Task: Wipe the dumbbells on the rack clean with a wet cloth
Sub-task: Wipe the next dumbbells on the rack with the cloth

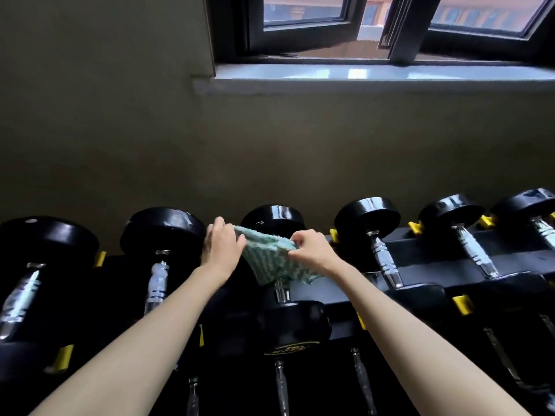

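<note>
A green-and-white striped cloth (271, 259) hangs stretched between both my hands over the middle dumbbell (274, 219) on the top row of the black rack (435, 267). My left hand (222, 244) grips the cloth's left edge beside the neighbouring dumbbell's far head (163, 229). At the cloth's right edge, my right hand (309, 247) pinches it. The cloth covers most of the middle dumbbell's chrome handle (282, 292); its near head (292, 324) shows below.
Several black dumbbells with chrome handles line the top row, two to the left (45, 244) and several to the right (368, 216). Yellow stops (462, 304) mark the rack's cradles. A lower row of handles shows below. A wall and window sill (360, 75) rise behind.
</note>
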